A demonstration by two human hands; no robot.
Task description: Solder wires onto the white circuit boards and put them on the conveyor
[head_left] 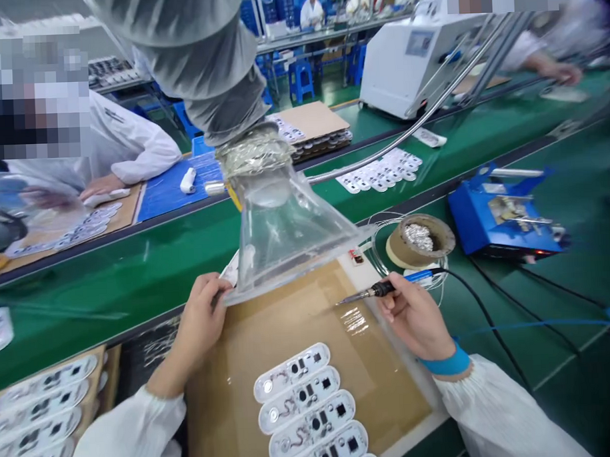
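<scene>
My right hand [413, 315] grips a soldering iron [382, 290] with a blue handle; its tip points left over a brown work board [240, 364]. My left hand [203, 319] rests at the edge of a clear fume hood [285, 236], fingers touching its lower rim and something white partly hidden behind it. Several white oval circuit boards [306, 405] lie in a column on the board, below and between my hands. A shiny patch of tape [355, 320] sits just under the iron's tip.
A solder-wire spool [419, 241] and a blue soldering station [499, 215] stand to the right on the green table. More white boards [41, 411] are stacked at lower left. A grey exhaust duct [204, 59] hangs above. Across the conveyor a co-worker's hand [101, 189] handles boards beside a white machine [414, 58].
</scene>
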